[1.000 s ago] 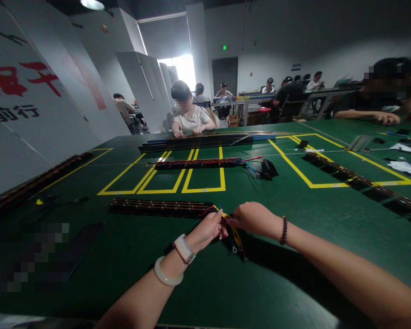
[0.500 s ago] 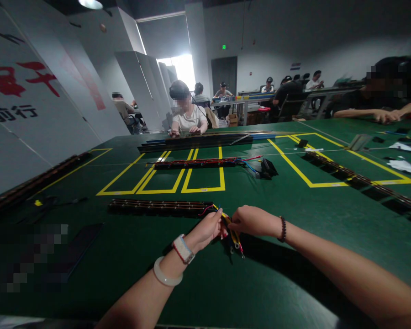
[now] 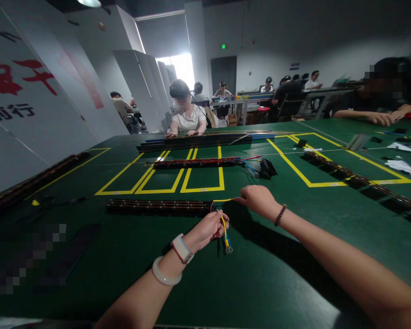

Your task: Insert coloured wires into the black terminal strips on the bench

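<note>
A long black strip assembly with thin copper-coloured rods lies on the green table, wires coming out of its right end. My left hand is closed around the wire bundle just beyond that end. Below its fingers hang a yellow wire, a blue one and ring terminals. To the right and slightly higher, my right hand pinches a separate yellow wire, which runs nearly straight from the strip's end. The tip of that wire is hidden by the fingers.
Beyond lies another strip with red and blue wires and a black connector. Yellow tape marks the green table. More strips lie left and right. A person sits across; another person's hands rest at far right.
My right hand has moved up and right, drawing one yellow wire out from the bundle. My left hand stays at the bundle, where fewer wire ends now hang below.
</note>
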`<state>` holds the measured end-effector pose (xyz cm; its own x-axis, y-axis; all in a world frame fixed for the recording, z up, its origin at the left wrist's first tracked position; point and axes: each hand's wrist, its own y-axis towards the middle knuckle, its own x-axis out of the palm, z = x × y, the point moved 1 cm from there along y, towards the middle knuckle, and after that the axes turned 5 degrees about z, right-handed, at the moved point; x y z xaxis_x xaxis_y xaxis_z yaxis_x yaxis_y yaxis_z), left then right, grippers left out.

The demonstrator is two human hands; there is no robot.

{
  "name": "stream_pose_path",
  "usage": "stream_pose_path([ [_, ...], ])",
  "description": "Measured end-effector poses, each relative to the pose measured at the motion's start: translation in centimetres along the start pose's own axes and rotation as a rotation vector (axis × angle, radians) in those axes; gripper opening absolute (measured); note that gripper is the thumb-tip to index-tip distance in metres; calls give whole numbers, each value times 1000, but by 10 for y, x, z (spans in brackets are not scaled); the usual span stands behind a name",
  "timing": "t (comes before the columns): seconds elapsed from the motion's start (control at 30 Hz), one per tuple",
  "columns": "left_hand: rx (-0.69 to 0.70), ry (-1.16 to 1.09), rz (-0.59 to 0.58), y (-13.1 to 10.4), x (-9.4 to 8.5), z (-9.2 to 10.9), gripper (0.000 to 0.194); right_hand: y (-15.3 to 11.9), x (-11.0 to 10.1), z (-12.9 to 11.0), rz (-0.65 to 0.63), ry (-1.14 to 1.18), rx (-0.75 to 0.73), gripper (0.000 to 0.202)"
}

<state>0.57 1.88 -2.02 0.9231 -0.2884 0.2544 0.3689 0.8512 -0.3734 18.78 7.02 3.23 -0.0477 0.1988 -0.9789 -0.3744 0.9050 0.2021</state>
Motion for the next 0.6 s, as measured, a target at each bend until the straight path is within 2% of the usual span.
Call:
stream_pose_path([
  [0.23, -5, 24, -4, -2, 2, 3, 29, 13, 35, 3, 37, 15, -43, 35],
  [0.37, 2, 8, 2, -3, 3, 5, 31, 8, 36, 1, 203, -50, -167, 30],
  [0.47, -1, -32, 5, 0, 2, 2, 30, 0, 32, -2, 337, -47, -408, 22],
  [0.6, 2, -118, 25, 7, -1, -6, 22, -8, 30, -11, 410, 20, -821, 22],
])
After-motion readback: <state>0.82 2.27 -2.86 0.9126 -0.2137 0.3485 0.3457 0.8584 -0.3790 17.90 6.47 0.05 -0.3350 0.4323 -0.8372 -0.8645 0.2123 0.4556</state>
